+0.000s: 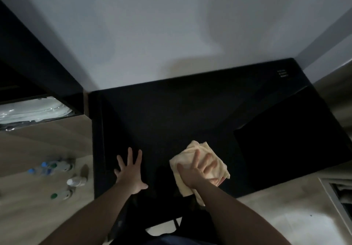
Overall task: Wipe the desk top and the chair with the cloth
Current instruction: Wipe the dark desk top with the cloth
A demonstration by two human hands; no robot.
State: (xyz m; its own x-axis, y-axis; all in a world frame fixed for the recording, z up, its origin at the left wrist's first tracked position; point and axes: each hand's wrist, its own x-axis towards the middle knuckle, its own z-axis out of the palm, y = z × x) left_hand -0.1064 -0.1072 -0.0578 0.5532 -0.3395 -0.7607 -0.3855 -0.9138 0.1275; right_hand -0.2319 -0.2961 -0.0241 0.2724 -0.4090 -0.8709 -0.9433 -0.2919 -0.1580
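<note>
Cloth (pixel 200 150): yellow, crumpled, lying on the black bench (pixel 171 111), long axis running near-to-far; right hand (pixel 198 174) pressing it, fingers spread; left hand (pixel 131 174) resting flat, spread.

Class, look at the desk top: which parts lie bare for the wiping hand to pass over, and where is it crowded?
Bare: the desk top from the wall back edge down to both hands. Crowded: the near edge, where the left hand lies flat and the right hand presses the cloth.

Desk top (pixel 171 111) open ahead, back to the wall (pixel 171 35) | dark box (pixel 285 140) blocks the right | plastic bottles (pixel 57 168) crowd floor left
</note>
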